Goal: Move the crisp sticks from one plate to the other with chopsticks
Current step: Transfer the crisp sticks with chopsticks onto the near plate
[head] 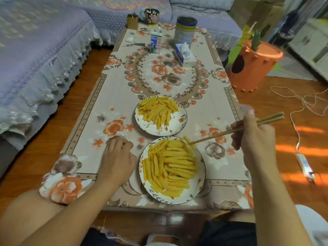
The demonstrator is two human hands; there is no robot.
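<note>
Near plate (198, 189), at the near table edge, holds a heap of crisp sticks (174, 165). Left hand (118, 158) rests on the floral tablecloth (113, 96) just left of this plate, fingers loosely curled, holding nothing. Right hand (255, 139) grips a pair of chopsticks (236, 129), whose tips pinch one crisp stick (188, 141) above the plate's far rim. Far plate (179, 124), just beyond, carries a second heap (158, 110). Farther off: tissue box (185, 55), milk carton (156, 42), tin (185, 30), mug (151, 15).
</note>
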